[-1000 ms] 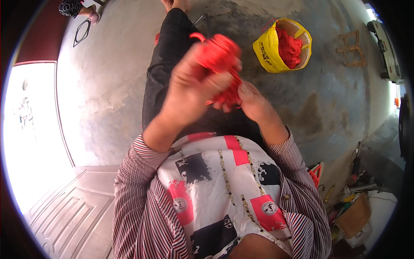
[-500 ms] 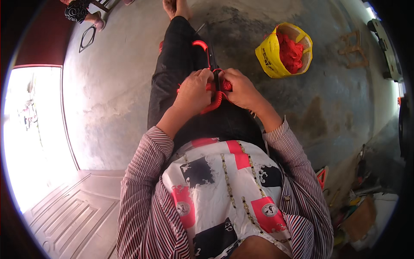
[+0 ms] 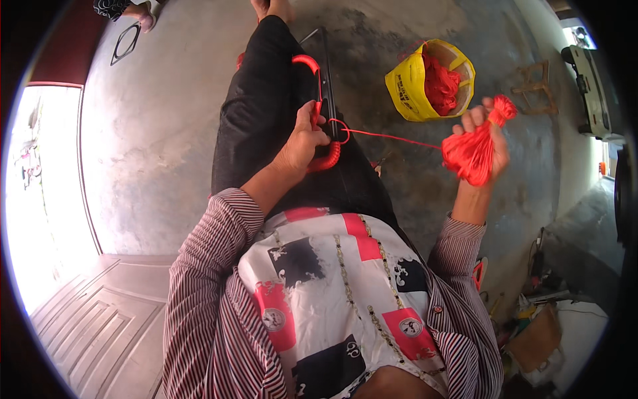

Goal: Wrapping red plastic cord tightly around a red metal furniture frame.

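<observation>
My left hand [image 3: 302, 143] is closed around a curved handle [image 3: 325, 162] wrapped in red cord, just above my lap. A dark bar [image 3: 325, 73] runs along beside the handle and away from me past my leg. Out to the right, my right hand [image 3: 498, 147] grips a bundle of red cord [image 3: 468, 156], gathered at its top and fanned out below. One strand of red cord [image 3: 399, 137] stretches straight from the bundle to a loose loop around the bar, next to my left hand.
A yellow bag [image 3: 407, 83] holding more red cord [image 3: 440, 86] stands on the floor beyond my right hand. Farther right is a small wooden frame [image 3: 535, 86]. Mixed items [image 3: 538, 339] lie at the lower right. Another person's foot [image 3: 147, 21] shows at the upper left.
My right hand has swung out from the handle to the right with the cord bundle, drawing the strand straight. My left hand has stayed at the handle.
</observation>
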Demonstrator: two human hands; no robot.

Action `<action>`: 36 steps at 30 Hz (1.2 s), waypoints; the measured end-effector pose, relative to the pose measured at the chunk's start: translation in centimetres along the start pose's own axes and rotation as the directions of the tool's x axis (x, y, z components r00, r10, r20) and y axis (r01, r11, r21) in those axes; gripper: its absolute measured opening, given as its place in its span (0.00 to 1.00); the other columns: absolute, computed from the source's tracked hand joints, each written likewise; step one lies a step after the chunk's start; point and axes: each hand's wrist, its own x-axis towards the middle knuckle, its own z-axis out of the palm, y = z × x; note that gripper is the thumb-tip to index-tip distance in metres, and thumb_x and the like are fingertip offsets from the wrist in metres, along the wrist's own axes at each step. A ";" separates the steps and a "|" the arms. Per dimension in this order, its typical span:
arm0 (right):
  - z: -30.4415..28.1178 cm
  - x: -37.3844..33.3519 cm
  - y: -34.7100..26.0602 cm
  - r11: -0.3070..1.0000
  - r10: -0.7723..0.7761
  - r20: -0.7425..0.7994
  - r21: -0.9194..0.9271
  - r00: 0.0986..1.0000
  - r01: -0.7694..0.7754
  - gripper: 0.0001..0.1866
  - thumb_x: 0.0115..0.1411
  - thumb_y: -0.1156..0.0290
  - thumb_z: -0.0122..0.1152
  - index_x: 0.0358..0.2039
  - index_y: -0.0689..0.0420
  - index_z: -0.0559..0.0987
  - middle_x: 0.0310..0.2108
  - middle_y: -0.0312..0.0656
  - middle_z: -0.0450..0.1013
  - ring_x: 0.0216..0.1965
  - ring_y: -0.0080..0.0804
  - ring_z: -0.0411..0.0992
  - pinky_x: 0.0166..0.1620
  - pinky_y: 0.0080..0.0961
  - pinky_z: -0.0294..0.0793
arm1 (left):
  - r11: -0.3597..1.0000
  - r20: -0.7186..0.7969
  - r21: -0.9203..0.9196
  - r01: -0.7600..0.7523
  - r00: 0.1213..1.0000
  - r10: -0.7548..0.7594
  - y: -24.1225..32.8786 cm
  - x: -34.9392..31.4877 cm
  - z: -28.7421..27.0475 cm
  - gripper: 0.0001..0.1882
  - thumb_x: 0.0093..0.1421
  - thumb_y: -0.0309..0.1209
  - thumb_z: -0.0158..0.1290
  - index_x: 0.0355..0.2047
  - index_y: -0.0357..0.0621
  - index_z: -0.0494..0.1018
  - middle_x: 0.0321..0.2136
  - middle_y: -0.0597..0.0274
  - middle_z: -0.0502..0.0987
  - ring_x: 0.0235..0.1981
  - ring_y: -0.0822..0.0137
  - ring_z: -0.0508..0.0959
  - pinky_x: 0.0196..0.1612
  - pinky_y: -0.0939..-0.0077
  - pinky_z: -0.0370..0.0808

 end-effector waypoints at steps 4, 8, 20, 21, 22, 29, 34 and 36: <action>2.7 -1.4 5.5 0.656 0.295 -0.107 -0.699 0.949 -0.283 0.16 0.61 0.68 0.56 0.47 0.60 0.71 0.34 0.38 0.71 0.29 0.26 0.71 0.36 0.26 0.73 | 0.999 0.006 0.001 -0.033 0.999 0.033 0.2 -0.7 0.3 0.44 0.45 0.24 0.50 0.65 0.33 0.49 0.47 0.59 0.63 0.47 0.65 0.63 0.57 0.76 0.59; 5.6 -2.4 10.8 0.596 0.506 -0.142 -0.656 0.851 -0.463 0.11 0.59 0.73 0.58 0.42 0.60 0.71 0.27 0.36 0.71 0.24 0.22 0.71 0.30 0.22 0.73 | 0.996 0.020 0.080 -0.028 0.999 0.027 0.4 -0.6 0.3 0.43 0.47 0.25 0.49 0.66 0.34 0.49 0.47 0.59 0.64 0.48 0.65 0.63 0.58 0.76 0.59; 10.6 -3.5 5.7 0.723 0.565 -0.042 -0.456 0.824 -0.519 0.12 0.54 0.76 0.56 0.40 0.61 0.71 0.25 0.36 0.70 0.21 0.20 0.68 0.24 0.18 0.68 | 0.515 0.040 0.753 -0.409 0.810 0.585 0.9 0.0 1.7 0.41 0.43 0.21 0.49 0.62 0.37 0.54 0.57 0.45 0.59 0.59 0.46 0.60 0.63 0.58 0.57; 10.8 -3.6 4.8 0.800 0.514 -0.006 -0.358 0.858 -0.482 0.14 0.52 0.74 0.58 0.39 0.61 0.69 0.25 0.38 0.68 0.19 0.24 0.68 0.22 0.20 0.68 | 0.475 0.121 0.692 -0.544 0.736 0.667 1.3 -1.2 2.0 0.42 0.40 0.18 0.48 0.62 0.37 0.54 0.59 0.40 0.56 0.61 0.39 0.57 0.64 0.53 0.54; 10.9 -3.5 4.1 0.851 0.477 0.020 -0.262 0.879 -0.456 0.17 0.49 0.73 0.61 0.38 0.61 0.67 0.24 0.40 0.67 0.16 0.29 0.67 0.20 0.21 0.68 | 0.464 0.169 0.636 -0.617 0.698 0.696 1.9 -2.1 2.7 0.37 0.45 0.17 0.52 0.59 0.38 0.59 0.54 0.44 0.63 0.55 0.49 0.66 0.58 0.60 0.64; 6.7 1.8 3.5 0.191 0.582 0.276 -0.961 0.765 0.202 0.19 0.45 0.78 0.63 0.42 0.60 0.78 0.33 0.42 0.70 0.36 0.35 0.74 0.38 0.30 0.72 | 0.968 -0.209 -0.134 -0.210 0.961 0.180 5.2 -2.6 0.8 0.07 0.64 0.27 0.50 0.41 0.39 0.71 0.27 0.72 0.70 0.22 0.80 0.65 0.29 0.85 0.66; 4.4 0.4 13.7 -0.049 0.563 0.220 -0.953 0.796 0.298 0.16 0.44 0.78 0.64 0.37 0.61 0.79 0.36 0.46 0.72 0.37 0.42 0.74 0.40 0.32 0.72 | 0.950 -0.256 -0.274 0.153 0.940 -0.225 2.4 -3.2 1.2 0.10 0.67 0.35 0.47 0.43 0.43 0.71 0.25 0.71 0.68 0.19 0.79 0.63 0.23 0.83 0.65; 4.4 0.0 15.5 0.121 0.512 0.129 -0.990 0.849 0.078 0.16 0.44 0.78 0.64 0.38 0.61 0.79 0.37 0.47 0.73 0.37 0.40 0.75 0.41 0.30 0.72 | 0.994 -0.266 -0.078 0.070 0.960 -0.088 1.8 -3.0 1.2 0.12 0.68 0.39 0.44 0.41 0.45 0.70 0.25 0.71 0.69 0.19 0.79 0.64 0.20 0.84 0.64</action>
